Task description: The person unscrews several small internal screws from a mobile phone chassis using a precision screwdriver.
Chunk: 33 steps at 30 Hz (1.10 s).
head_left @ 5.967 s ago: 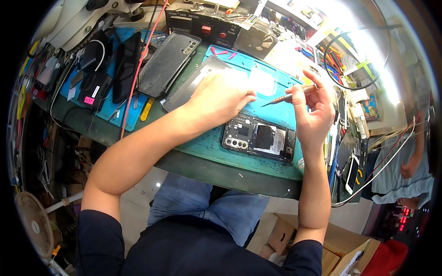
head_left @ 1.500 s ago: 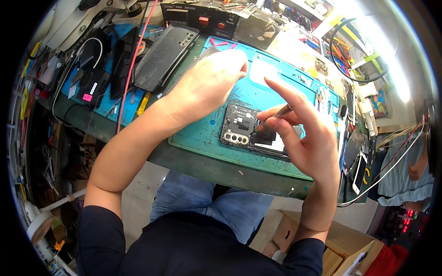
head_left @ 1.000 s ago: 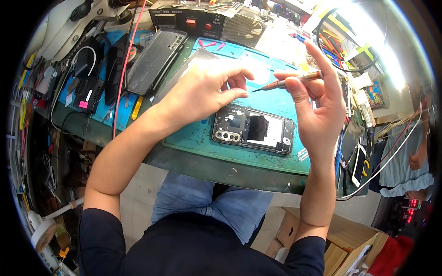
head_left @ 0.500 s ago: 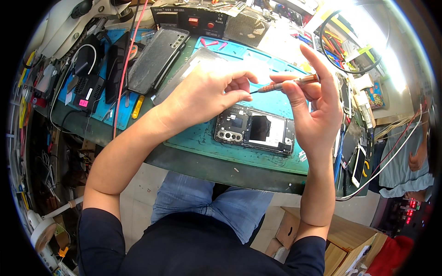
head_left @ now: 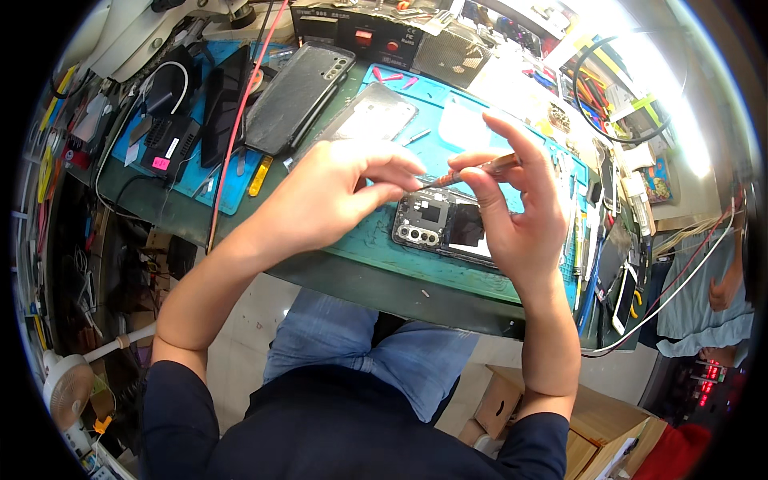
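An opened phone (head_left: 422, 211) lies flat on a blue-green mat (head_left: 376, 240) at a crowded workbench, its 3 camera rings facing up, a position that leaves its inner parts within reach. Above it, a person's right hand (head_left: 522, 204) pinches a slim, copper-coloured screwdriver (head_left: 448, 178) between thumb and fingers, 1 finger raised clear, a grip that seems suited to fine control. The left hand (head_left: 332, 192) holds its thumb and fingertips close together at the tool's tip, perhaps to steady it; whether they pinch anything small cannot be told. Beyond it lie a grey panel (head_left: 380, 110) and, farther left, a dark phone-shaped piece (head_left: 292, 100), likely kept apart from the opened phone.
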Tool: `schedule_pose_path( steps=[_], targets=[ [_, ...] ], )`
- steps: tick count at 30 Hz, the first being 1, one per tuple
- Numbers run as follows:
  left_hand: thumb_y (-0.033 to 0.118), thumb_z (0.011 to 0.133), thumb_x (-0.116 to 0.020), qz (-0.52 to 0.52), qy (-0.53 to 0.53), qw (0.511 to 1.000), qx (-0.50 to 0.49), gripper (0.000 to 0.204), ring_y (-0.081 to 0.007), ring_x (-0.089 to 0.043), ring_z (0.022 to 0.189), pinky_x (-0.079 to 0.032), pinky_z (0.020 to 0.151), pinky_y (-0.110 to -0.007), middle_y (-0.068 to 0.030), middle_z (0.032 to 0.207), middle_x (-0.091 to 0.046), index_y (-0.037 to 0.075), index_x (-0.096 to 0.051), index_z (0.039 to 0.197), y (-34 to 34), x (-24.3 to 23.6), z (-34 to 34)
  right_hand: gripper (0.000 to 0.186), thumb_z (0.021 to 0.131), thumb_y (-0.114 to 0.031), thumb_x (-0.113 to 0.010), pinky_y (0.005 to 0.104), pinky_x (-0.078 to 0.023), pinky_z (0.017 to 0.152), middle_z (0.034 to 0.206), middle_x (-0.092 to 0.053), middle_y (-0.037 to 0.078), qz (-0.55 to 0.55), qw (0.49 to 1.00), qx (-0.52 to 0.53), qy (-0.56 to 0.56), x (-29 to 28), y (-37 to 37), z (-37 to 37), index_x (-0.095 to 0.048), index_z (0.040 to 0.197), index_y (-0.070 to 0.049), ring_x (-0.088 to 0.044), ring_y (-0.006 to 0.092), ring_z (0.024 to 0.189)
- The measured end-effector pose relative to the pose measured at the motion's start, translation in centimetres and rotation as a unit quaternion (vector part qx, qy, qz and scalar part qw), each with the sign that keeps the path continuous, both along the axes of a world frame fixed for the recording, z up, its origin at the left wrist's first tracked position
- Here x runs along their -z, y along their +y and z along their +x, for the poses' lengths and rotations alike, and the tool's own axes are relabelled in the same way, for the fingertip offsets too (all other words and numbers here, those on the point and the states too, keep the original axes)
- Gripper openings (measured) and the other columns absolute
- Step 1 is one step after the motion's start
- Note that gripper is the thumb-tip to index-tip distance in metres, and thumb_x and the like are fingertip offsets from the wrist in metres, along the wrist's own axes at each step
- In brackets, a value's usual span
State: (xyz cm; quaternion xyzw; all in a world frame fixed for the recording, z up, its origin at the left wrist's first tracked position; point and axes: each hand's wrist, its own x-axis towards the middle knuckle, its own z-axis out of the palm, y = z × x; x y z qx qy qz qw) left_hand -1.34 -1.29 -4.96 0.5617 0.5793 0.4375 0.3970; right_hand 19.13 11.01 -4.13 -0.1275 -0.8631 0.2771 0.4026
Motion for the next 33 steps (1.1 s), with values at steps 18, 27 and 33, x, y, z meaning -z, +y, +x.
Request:
schedule_pose_path(
  steps=[18, 27, 33],
  targets=[
    [-0.003, 0.094, -0.066, 0.106, 0.114, 0.988, -0.015, 0.039, -0.0259, -0.075, 0.112, -0.054, 0.099, -0.037, -0.0098, 0.118, -0.08, 0.001, -0.067, 0.133, -2.2, 2.4, 0.0, 0.047, 0.095, -0.001, -0.073, 0.0338, -0.061, 0.074, 0.102, -0.078, 0.01, 0.013, 0.996, -0.069, -0.059, -0.4, -0.6, -0.6, -0.064, 0.141, -0.006, -0.077, 0.0239, 0.085],
    [-0.003, 0.093, -0.067, 0.103, 0.108, 0.988, -0.029, 0.039, -0.027, -0.075, 0.11, -0.055, 0.097, -0.036, -0.0093, 0.117, -0.08, 0.001, -0.067, 0.132, -2.3, 2.3, 0.1, 0.05, 0.096, 0.005, -0.07, 0.0337, -0.06, 0.085, 0.107, -0.077, 0.014, 0.054, 0.989, -0.028, -0.133, -2.1, -1.6, -0.8, -0.059, 0.145, 0.0, -0.076, 0.022, 0.094],
    [-0.004, 0.094, -0.067, 0.141, 0.115, 0.983, -0.037, 0.038, -0.0268, -0.076, 0.104, -0.055, 0.095, -0.037, -0.0109, 0.114, -0.08, 0.002, -0.068, 0.131, -2.1, 3.0, 0.2, 0.053, 0.096, 0.0, -0.072, 0.0325, -0.059, 0.077, 0.102, -0.077, 0.011, -0.052, 0.995, -0.048, -0.069, -1.1, -1.9, -1.4, -0.06, 0.147, -0.004, -0.075, 0.0201, 0.087]
  ],
)
